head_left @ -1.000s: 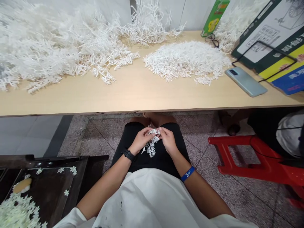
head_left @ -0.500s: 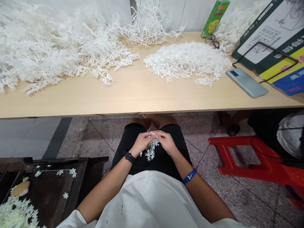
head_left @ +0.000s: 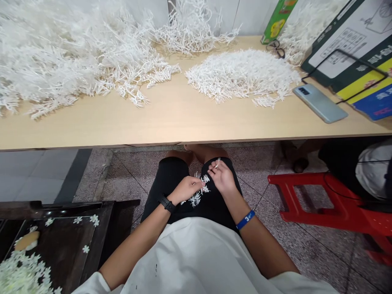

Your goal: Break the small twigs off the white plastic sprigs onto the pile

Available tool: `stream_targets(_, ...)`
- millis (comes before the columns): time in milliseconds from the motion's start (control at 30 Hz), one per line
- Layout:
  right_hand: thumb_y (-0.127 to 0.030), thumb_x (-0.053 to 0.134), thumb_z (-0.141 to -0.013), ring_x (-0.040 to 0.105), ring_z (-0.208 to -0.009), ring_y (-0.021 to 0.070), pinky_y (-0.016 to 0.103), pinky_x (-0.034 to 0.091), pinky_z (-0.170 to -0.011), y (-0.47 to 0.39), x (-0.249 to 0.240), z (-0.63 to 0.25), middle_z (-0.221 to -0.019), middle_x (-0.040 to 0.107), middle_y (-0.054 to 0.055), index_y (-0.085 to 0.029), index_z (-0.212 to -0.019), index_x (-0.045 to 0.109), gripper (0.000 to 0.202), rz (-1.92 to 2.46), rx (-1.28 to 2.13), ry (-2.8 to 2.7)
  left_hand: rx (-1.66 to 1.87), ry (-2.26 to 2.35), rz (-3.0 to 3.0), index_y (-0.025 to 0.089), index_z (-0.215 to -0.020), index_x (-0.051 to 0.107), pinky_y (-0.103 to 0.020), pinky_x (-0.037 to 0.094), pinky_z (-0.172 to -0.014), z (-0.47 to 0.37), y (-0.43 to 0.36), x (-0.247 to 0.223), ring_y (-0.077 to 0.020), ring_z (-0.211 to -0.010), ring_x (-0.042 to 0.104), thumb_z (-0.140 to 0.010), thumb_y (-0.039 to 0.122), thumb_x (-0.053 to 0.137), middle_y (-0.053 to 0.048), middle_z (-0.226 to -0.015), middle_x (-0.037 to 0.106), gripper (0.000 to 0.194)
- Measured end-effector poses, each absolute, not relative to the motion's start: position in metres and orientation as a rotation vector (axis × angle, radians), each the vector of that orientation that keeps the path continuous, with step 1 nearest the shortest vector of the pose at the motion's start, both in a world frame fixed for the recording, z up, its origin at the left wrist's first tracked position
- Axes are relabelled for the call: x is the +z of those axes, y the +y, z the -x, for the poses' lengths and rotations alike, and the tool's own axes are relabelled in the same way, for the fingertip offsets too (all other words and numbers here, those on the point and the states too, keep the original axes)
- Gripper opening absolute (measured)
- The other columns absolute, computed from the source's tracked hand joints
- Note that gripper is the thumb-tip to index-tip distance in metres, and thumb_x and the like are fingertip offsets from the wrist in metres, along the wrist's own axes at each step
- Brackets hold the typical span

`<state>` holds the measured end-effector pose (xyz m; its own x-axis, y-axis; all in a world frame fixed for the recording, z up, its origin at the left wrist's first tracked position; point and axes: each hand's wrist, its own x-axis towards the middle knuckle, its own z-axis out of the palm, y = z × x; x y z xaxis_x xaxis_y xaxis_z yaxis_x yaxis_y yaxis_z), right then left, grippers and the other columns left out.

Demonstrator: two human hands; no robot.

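Note:
Above my lap, my left hand [head_left: 187, 189] is closed with thumb and forefinger pinched on a white branched plastic sprig [head_left: 195, 199]. Part of the sprig hangs below the fingers, over my black shorts. To the right and slightly higher, my right hand [head_left: 223, 179] is turned partly palm up with its fingers curled. A small whitish piece [head_left: 217, 165] shows at its fingertips, too small to name. The two hands are apart, with some white sprig tips [head_left: 206, 179] between them.
The wooden table [head_left: 153, 122] bears a large heap of white sprigs [head_left: 76, 57], a smaller pile [head_left: 241, 75], a phone [head_left: 320, 103], glasses [head_left: 277, 49] and boxes [head_left: 343, 53]. White flowers [head_left: 21, 271] lie at lower left. A red stool [head_left: 294, 220] stands right, beside another person.
My hands were together on the sprig. My right hand has come away up and to the right with a small whitish piece, while my left keeps the sprig.

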<state>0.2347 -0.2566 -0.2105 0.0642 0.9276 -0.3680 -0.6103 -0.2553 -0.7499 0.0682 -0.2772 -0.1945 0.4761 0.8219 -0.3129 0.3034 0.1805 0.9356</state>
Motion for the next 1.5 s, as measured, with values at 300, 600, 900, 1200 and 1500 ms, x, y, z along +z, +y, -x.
stream_targets(300,-0.047,0.077,-0.067,0.051,-0.059,0.0091,0.023,0.042,-0.056,-0.259,-0.202,-0.225,-0.068,0.06,-0.002,-0.019,-0.078,0.065,0.032,1.177,1.538,-0.782,0.718,1.247,-1.214,0.014,-0.077,0.067,-0.022,0.029,-0.052,-0.067,-0.266,-0.199,-0.0092,-0.054,0.035,-0.082,0.047,0.058,0.004,-0.056,0.045,0.035)
stream_targets(600,-0.045,0.075,-0.074,0.044,-0.052,0.0067,0.023,0.036,-0.048,-0.271,-0.18,-0.221,-0.066,0.059,-0.002,-0.019,-0.08,0.066,0.028,1.035,1.476,-0.904,0.727,1.278,-1.118,0.014,-0.078,0.07,-0.023,0.026,-0.05,-0.069,-0.265,-0.198,-0.0082,-0.051,0.033,-0.078,0.048,0.063,0.004,-0.054,0.045,0.034)
stream_targets(900,-0.028,0.06,-0.088,0.06,-0.071,0.0076,0.024,0.046,-0.065,-0.221,-0.011,-0.253,-0.081,0.066,-0.005,-0.02,-0.096,0.074,0.018,0.892,0.629,-1.401,0.677,1.26,-1.147,0.013,-0.086,0.073,-0.023,0.026,-0.051,-0.069,-0.265,-0.197,-0.008,-0.05,0.032,-0.081,0.047,0.061,0.005,-0.053,0.044,0.037)
stream_targets(1200,-0.018,0.057,-0.09,0.066,-0.081,0.0154,0.029,0.054,-0.076,-0.233,-0.085,-0.233,-0.086,0.071,0.004,-0.02,-0.104,0.074,0.021,1.108,0.355,-1.629,0.735,1.248,-1.124,0.013,-0.08,0.069,-0.023,0.028,-0.052,-0.062,-0.268,-0.189,-0.0088,-0.051,0.035,-0.08,0.048,0.059,0.004,-0.053,0.045,0.037)
stream_targets(1500,-0.036,0.059,-0.086,0.067,-0.09,0.0237,0.035,0.052,-0.079,-0.264,-0.208,-0.217,-0.093,0.074,0.007,-0.02,-0.089,0.076,0.023,1.315,1.176,-1.538,0.704,1.188,-1.327,0.013,-0.07,0.064,-0.024,0.031,-0.058,-0.06,-0.27,-0.201,-0.0117,-0.061,0.042,-0.081,0.047,0.056,0.001,-0.061,0.051,0.036)
